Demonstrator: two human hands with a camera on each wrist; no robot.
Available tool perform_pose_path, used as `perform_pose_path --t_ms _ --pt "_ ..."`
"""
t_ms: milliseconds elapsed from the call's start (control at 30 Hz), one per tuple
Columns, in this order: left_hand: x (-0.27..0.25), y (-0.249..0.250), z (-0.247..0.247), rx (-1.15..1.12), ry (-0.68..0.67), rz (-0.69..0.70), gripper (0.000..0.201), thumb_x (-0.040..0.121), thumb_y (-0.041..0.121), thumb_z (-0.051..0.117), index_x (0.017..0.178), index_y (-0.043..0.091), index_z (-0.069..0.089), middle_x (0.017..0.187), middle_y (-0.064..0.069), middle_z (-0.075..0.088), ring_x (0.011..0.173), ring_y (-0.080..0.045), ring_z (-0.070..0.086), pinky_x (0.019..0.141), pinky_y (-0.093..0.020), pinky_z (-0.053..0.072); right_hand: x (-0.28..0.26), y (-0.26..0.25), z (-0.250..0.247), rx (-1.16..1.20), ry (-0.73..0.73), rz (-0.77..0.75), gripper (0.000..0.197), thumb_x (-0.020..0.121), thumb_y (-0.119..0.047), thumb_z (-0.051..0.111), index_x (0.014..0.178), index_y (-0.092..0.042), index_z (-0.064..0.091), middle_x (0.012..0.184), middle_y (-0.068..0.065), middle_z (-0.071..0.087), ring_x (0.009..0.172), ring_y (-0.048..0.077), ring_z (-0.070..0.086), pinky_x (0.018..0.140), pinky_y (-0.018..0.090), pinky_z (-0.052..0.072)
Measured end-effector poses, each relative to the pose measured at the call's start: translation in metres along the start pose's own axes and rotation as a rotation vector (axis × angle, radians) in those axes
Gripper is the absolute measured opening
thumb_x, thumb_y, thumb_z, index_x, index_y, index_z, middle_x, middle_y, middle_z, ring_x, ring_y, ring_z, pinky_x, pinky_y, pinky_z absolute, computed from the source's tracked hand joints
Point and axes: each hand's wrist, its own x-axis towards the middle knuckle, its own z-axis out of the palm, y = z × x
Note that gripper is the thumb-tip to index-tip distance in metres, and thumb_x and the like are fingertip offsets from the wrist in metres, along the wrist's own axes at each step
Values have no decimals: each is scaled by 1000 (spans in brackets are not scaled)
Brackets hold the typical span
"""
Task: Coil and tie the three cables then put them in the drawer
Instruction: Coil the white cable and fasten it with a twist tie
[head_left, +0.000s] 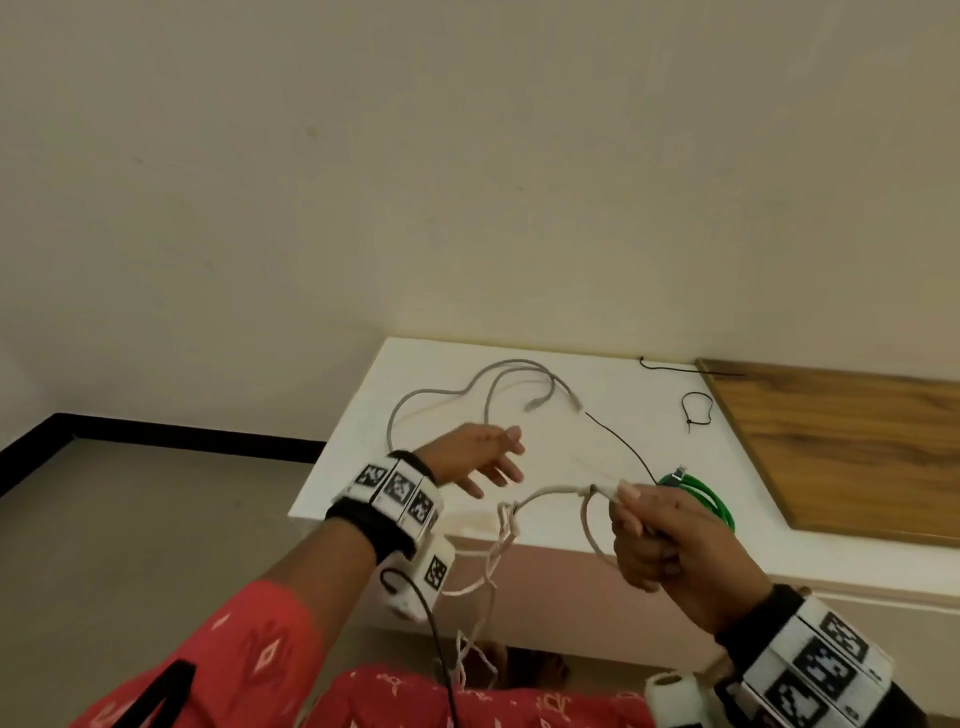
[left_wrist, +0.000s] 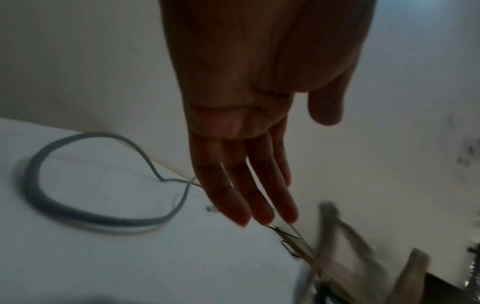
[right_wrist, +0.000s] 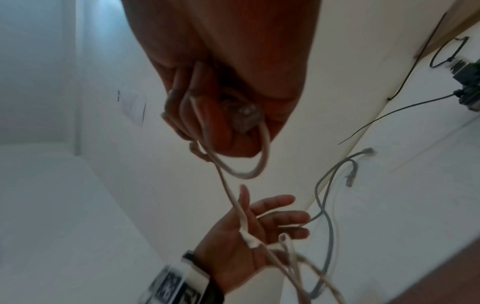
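Off the near edge of the white table (head_left: 363, 415), a right hand (head_left: 660, 540) grips a dangling white cable (head_left: 540, 493) while the left hand (head_left: 478, 457) hovers empty with fingers spread, green coil (head_left: 711, 499) and grey cable (head_left: 431, 395) lying beyond on the tabletop.

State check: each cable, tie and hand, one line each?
white cable: one small loop formed, no tie visible, rest dangling kinked below the table edge
grey cable: loose on white table, uncoiled
green cable: coiled on table; tie not visible
looped black tie: closed in a ring, holds nothing
right hand: grips white cable
left hand: open, empty
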Motion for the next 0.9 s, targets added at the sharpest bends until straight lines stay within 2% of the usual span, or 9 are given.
perform_pose_path --t_ms 133,200,367,433,500,600,700,767,900 --pt "-37 -4 26 20 -253 101 32 86 46 44 104 23 58 98 -3 68 89 -8 61 78 -26 44 -3 -14 0 105 29 -60 46 57 -51 78 54 -16 48 40 -9 29 33 6 23 35 20 29" --pt "-48 -1 33 37 -184 194 7 87 27 55 89 21 59 87 -6 65 77 -8 60 75 -25 43 -6 -21 1 179 44 -74 40 63 -45 74 55 -17 47 39 -10 30 32 5 25 34 19 30" --pt "-68 9 33 -75 133 298 26 91 16 52 66 16 58 55 5 45 45 -9 46 55 -26 49 -11 -43 9 465 -32 -22 34 85 -31 45 56 -16 52 41 -9 20 37 9 14 35 19 31" --pt "-75 13 36 -97 178 341 25 90 17 54 65 15 56 52 6 43 41 -8 40 46 -23 43 -10 -49 8 668 -269 18 39 97 -30 31 76 -9 58 51 -3 30 45 13 26 50 25 38" --pt "-81 13 42 -125 185 374 22 88 14 57 66 14 55 54 1 44 40 -9 39 43 -21 40 -17 -54 3 677 -199 -55 49 100 -31 18 91 -3 57 60 0 36 54 15 32 61 28 39" --pt "-87 9 51 10 181 428 18 86 15 60 68 14 55 62 1 50 50 -7 50 57 -22 48 -22 -68 9 766 -210 -103 29 93 -16 38 79 -4 61 53 -3 33 48 11 28 54 26 41" --pt "-87 3 53 290 289 432 8 88 16 56 84 18 62 82 8 57 82 -10 57 78 -20 45 -31 -79 15 777 42 -240 9 66 -10 60 59 -13 55 40 -6 33 38 6 21 38 19 37" --pt "-89 -3 52 157 357 391 14 89 11 54 100 19 58 93 -2 59 89 -16 59 78 -21 47 -33 -84 16 761 92 -272 10 59 -11 62 56 -15 53 38 -6 33 33 5 27 36 17 35" --pt "-100 -4 44 -411 545 264 20 88 2 55 104 13 48 88 -14 61 71 -24 62 58 -32 53 -33 -80 18 729 62 -242 17 52 -12 71 56 -14 54 37 -6 33 33 5 23 35 18 35"
